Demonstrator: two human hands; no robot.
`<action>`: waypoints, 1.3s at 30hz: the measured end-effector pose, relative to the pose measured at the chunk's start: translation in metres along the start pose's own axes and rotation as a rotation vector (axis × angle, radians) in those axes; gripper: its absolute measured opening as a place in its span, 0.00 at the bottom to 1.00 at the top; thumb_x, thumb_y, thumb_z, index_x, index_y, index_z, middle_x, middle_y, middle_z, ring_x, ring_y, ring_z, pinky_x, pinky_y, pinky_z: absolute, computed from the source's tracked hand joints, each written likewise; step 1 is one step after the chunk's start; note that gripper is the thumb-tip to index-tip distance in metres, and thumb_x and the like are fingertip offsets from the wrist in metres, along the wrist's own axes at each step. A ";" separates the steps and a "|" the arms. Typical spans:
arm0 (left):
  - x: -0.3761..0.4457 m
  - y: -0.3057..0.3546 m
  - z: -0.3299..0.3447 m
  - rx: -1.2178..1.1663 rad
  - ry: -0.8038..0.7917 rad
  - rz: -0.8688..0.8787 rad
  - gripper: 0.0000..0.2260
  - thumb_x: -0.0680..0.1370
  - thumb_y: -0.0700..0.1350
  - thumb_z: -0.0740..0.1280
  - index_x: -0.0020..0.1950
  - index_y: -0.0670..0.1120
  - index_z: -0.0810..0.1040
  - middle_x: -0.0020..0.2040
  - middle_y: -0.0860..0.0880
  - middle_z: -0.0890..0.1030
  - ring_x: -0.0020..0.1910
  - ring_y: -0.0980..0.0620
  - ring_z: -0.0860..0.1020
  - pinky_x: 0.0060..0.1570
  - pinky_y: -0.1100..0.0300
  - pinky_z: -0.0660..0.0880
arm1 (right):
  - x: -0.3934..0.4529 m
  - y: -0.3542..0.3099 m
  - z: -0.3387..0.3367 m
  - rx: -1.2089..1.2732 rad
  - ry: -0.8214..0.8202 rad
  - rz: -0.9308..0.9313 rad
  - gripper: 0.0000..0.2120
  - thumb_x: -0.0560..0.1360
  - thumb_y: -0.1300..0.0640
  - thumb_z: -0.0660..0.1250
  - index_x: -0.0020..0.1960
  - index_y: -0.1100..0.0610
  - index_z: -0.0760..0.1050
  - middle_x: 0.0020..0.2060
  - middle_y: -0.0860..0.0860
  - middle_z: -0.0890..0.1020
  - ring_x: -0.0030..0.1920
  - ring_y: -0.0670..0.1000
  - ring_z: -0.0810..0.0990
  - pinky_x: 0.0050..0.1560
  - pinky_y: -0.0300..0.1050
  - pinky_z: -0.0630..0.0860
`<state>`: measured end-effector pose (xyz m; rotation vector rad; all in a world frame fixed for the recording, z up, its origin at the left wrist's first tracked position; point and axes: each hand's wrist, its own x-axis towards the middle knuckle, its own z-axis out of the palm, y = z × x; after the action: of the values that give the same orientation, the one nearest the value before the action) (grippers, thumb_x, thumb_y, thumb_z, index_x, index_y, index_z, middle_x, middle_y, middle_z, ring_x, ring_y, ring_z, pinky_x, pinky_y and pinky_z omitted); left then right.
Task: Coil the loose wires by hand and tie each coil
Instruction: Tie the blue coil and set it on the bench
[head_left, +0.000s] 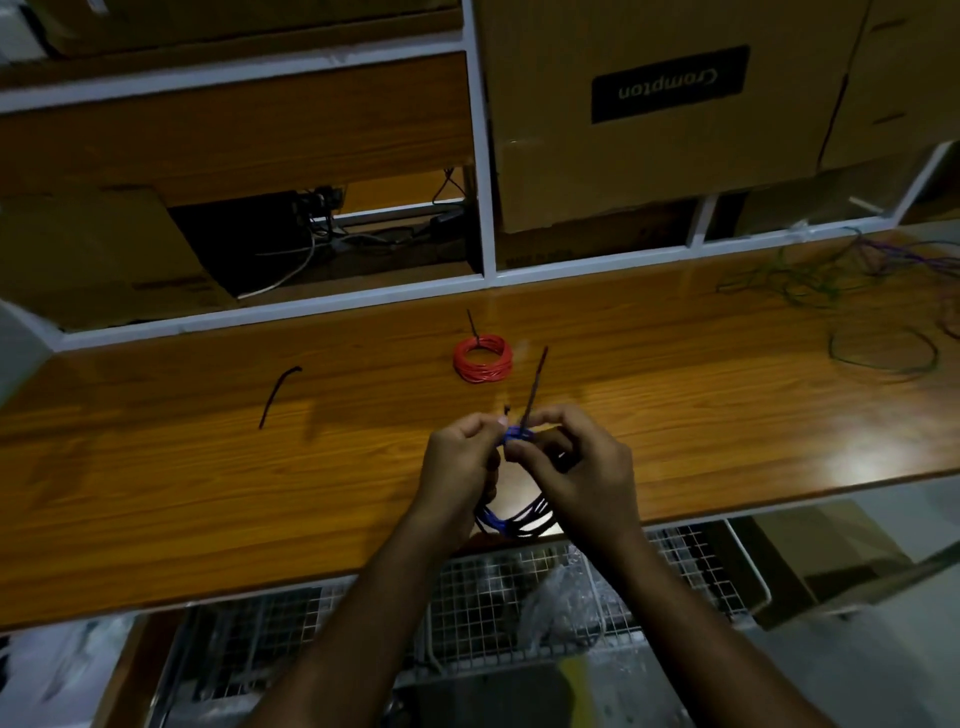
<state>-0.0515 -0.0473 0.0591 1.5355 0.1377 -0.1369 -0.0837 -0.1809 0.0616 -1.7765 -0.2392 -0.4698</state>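
Observation:
A blue wire coil (511, 518) hangs between my two hands above the wooden shelf's front edge. My left hand (460, 465) pinches the coil's top, where a dark tie (535, 387) wraps around the strands. My right hand (576, 465) grips the same spot and holds the tie, whose long end sticks upward. A red coil (483, 358), bound with its own dark tie, lies flat on the shelf just beyond my hands. A tangle of loose green and purple wires (852, 283) is spread at the far right.
A spare dark tie (278, 395) lies on the wooden shelf (208, 467) to the left. Cardboard boxes (665, 104) fill the white-framed compartments behind. A wire-mesh basket (467, 613) with plastic wrap sits below the shelf's front edge.

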 end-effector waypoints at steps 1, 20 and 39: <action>-0.003 -0.001 0.002 0.008 0.002 0.015 0.09 0.82 0.44 0.63 0.49 0.41 0.79 0.28 0.47 0.65 0.25 0.51 0.60 0.26 0.57 0.55 | -0.001 -0.002 -0.002 0.056 0.019 0.068 0.10 0.73 0.58 0.76 0.51 0.52 0.77 0.35 0.46 0.85 0.38 0.43 0.84 0.37 0.39 0.77; -0.025 -0.021 0.027 0.078 0.055 0.008 0.09 0.82 0.46 0.63 0.49 0.47 0.82 0.24 0.50 0.67 0.22 0.51 0.61 0.25 0.60 0.57 | -0.002 -0.011 -0.031 -0.092 0.469 0.129 0.12 0.77 0.59 0.70 0.56 0.44 0.80 0.36 0.46 0.83 0.39 0.45 0.82 0.38 0.46 0.80; -0.038 -0.023 0.037 0.079 0.011 0.166 0.09 0.82 0.49 0.65 0.44 0.51 0.81 0.31 0.43 0.73 0.28 0.50 0.67 0.32 0.55 0.63 | -0.020 -0.003 -0.035 -0.732 0.123 -0.276 0.12 0.77 0.53 0.63 0.50 0.57 0.83 0.35 0.50 0.76 0.38 0.52 0.71 0.33 0.42 0.62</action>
<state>-0.0927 -0.0848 0.0443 1.6191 0.0131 -0.0022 -0.1099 -0.2122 0.0624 -2.4251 -0.2437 -0.9489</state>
